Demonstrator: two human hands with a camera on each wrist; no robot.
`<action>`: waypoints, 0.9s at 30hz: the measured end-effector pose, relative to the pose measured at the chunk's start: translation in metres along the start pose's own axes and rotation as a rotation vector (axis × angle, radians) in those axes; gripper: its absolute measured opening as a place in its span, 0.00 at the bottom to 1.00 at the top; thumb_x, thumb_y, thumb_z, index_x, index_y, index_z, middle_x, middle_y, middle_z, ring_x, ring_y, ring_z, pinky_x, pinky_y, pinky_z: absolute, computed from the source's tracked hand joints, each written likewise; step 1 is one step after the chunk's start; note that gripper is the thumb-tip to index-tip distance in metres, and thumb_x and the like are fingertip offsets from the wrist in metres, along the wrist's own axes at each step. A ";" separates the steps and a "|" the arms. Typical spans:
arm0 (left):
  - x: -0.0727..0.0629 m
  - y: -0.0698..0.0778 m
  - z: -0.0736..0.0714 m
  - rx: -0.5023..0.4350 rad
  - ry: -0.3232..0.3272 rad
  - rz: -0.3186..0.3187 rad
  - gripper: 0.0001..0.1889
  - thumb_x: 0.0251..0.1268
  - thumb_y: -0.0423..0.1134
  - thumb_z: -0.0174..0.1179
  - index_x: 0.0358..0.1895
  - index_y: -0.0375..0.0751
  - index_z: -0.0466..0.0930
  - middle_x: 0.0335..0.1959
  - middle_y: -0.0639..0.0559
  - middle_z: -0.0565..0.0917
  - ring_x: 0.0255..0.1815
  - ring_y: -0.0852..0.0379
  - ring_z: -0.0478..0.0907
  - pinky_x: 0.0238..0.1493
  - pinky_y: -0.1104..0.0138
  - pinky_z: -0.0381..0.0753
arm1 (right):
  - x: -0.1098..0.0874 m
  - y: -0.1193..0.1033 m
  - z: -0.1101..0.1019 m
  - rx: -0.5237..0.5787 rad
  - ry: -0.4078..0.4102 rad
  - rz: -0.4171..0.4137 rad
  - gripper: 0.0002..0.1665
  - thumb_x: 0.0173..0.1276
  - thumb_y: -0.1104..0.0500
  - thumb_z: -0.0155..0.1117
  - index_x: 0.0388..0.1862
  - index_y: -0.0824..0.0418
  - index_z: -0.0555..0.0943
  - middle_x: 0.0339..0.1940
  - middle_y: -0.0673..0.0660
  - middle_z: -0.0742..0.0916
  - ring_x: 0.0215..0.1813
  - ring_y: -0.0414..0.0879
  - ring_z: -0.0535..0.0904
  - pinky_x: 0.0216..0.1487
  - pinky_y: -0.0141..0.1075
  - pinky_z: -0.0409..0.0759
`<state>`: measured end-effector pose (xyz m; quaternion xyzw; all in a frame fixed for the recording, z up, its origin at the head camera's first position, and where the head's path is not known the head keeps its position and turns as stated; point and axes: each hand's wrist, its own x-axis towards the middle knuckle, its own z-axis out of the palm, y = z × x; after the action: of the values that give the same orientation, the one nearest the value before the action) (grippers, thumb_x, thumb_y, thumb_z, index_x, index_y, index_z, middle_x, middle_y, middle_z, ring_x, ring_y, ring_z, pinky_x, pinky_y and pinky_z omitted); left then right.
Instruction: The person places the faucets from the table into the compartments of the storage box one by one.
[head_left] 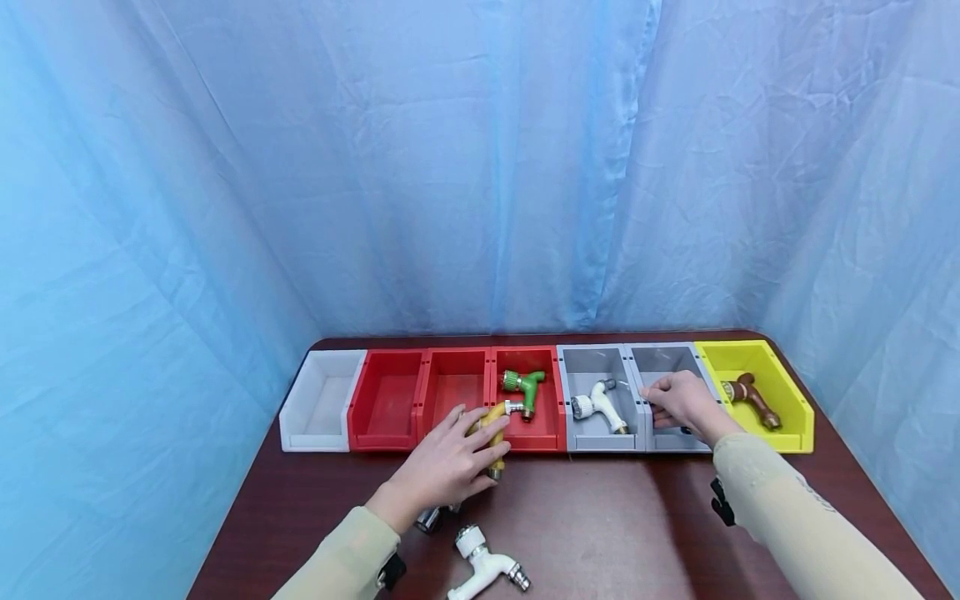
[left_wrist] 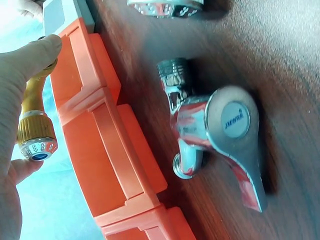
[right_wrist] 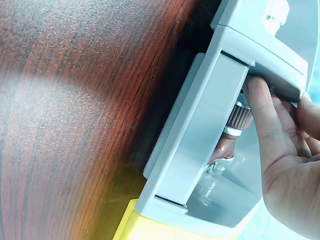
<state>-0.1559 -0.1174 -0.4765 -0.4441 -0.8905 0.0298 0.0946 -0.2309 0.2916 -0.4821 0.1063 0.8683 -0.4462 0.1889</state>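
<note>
My left hand [head_left: 453,454] holds a yellow tap [head_left: 495,442] by its body, in front of the red bins; in the left wrist view its ribbed golden collar [left_wrist: 36,127] shows between thumb and fingers. My right hand [head_left: 682,400] reaches into the right grey bin [head_left: 663,358], fingers mostly straight along the divider. Beneath the fingers lies a brown tap [right_wrist: 225,145] with a ribbed collar, partly hidden. Below my left hand, a chrome lever tap [left_wrist: 200,125] lies on the table, near a white tap [head_left: 487,567].
Along the back of the table stand a white bin [head_left: 317,442], red bins [head_left: 386,442], grey bins and a yellow bin [head_left: 798,425]. A green tap [head_left: 531,390], a white tap [head_left: 602,407] and a brown tap [head_left: 753,400] lie in separate bins. Blue curtains [head_left: 480,167] surround the table.
</note>
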 end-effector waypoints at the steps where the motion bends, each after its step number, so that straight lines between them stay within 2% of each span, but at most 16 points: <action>1: 0.000 -0.001 0.000 -0.001 0.000 -0.003 0.36 0.57 0.59 0.74 0.70 0.58 0.77 0.78 0.53 0.67 0.76 0.44 0.64 0.75 0.45 0.66 | 0.000 0.000 0.000 -0.002 0.001 -0.001 0.21 0.80 0.55 0.59 0.52 0.74 0.82 0.35 0.62 0.87 0.32 0.46 0.86 0.39 0.45 0.89; 13: -0.002 -0.016 0.004 0.013 0.011 -0.051 0.36 0.55 0.58 0.76 0.69 0.61 0.78 0.77 0.54 0.69 0.75 0.46 0.65 0.74 0.45 0.67 | 0.000 0.002 0.000 -0.002 -0.004 0.006 0.22 0.80 0.54 0.59 0.55 0.74 0.82 0.37 0.62 0.87 0.34 0.47 0.87 0.41 0.44 0.89; 19: -0.002 -0.023 0.006 0.026 0.021 -0.060 0.36 0.54 0.57 0.76 0.69 0.59 0.79 0.77 0.53 0.69 0.75 0.45 0.65 0.74 0.44 0.67 | -0.002 0.001 0.000 -0.002 0.000 0.000 0.21 0.79 0.54 0.59 0.54 0.74 0.82 0.36 0.62 0.87 0.34 0.46 0.86 0.41 0.45 0.89; 27: -0.001 -0.031 0.005 -0.006 0.009 -0.085 0.37 0.52 0.55 0.78 0.68 0.57 0.80 0.77 0.51 0.69 0.75 0.43 0.65 0.74 0.43 0.67 | 0.002 0.002 0.001 -0.006 -0.002 0.003 0.22 0.80 0.54 0.59 0.55 0.74 0.82 0.36 0.62 0.87 0.34 0.46 0.87 0.42 0.46 0.89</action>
<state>-0.1807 -0.1370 -0.4768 -0.4063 -0.9082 0.0213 0.0985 -0.2316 0.2926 -0.4849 0.1066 0.8692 -0.4435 0.1906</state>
